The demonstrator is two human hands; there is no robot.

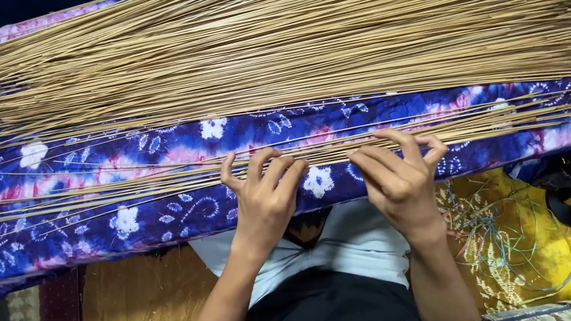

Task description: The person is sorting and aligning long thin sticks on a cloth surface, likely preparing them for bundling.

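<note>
Two bare forearms reach forward from the bottom edge, side by side. The left hand [263, 197] and the right hand [396, 178] are raised with backs toward the camera, fingers curled forward and slightly spread.

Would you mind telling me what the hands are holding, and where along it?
Both the left hand and right hand grip a small bundle of thin sticks around its middle stretch, above the blue patterned cushion.

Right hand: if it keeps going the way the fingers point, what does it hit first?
Beyond the thin sticks that the right hand already touches, probably the blue-and-pink patterned cloth, then the big pile of sticks; depth is unclear.
</note>
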